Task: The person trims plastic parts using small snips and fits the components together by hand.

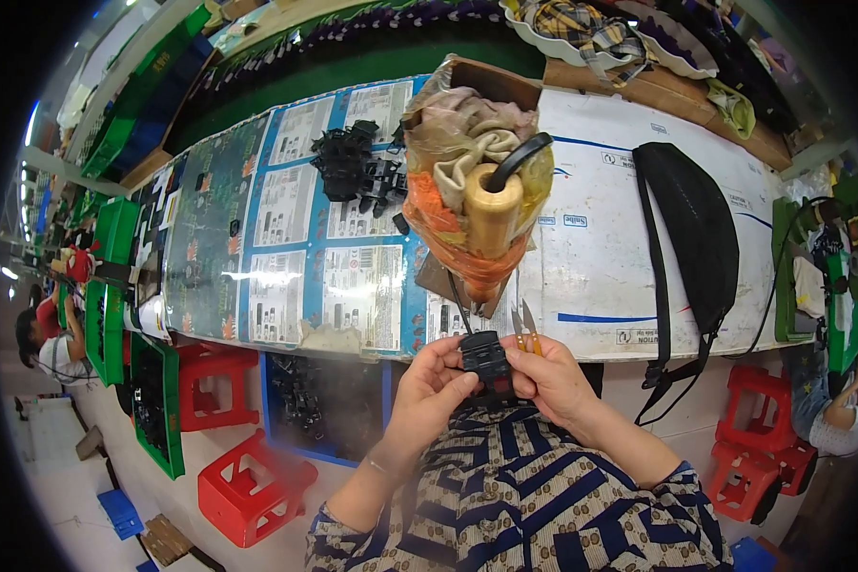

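Observation:
My left hand [428, 389] pinches a small black plastic part [487, 358] in front of my body, near the table's front edge. On the other side of that part is my right hand [555, 383], its fingers closed. A pair of small scissors [527, 332] with yellow handles lies in the right hand, blades pointing away from me and slightly apart. The right fingers also seem to touch the black part. A thin dark cord or rod runs up from the part. Just beyond stands a bundle [467, 229] wrapped in orange and beige cloth, with a wooden cylinder [494, 200] on it.
Black plastic parts lie in a heap [357, 167] on the table's left half. A black bag [688, 229] with a strap lies to the right. Red stools [253, 488] and a blue-rimmed bin [387, 400] stand below. Other people sit at far left and right.

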A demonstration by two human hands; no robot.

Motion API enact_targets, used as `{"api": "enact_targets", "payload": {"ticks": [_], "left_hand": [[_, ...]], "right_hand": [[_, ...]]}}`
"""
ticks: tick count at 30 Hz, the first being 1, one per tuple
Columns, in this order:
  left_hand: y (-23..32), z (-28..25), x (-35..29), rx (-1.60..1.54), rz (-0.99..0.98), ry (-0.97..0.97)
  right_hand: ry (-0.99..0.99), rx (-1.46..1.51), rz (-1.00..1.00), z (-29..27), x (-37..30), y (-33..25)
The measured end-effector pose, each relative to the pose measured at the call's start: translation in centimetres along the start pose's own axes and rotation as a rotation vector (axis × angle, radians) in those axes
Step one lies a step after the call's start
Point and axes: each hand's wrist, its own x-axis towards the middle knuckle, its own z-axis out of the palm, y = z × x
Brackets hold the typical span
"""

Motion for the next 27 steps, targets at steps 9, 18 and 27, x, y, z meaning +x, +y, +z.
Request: {"api": "enact_targets", "payload": {"ticks": [9, 18, 27], "left_hand": [[0.1, 0.0, -0.8, -0.169, -0.105, 0.025], [-0.9, 0.3, -1.9, -0.295, -0.112, -0.056], [-2.3, -0.2, -2.2, -0.480, -0.123, -0.149]], "right_hand": [[-0.052, -0.014, -0.066, -0.1, 0.0, 0.6], [-0.102, -0.304, -0.035, 0.5, -1.1, 0.2], [-0.155, -0.389, 0.014, 1.0, -1.5, -0.3]]}}
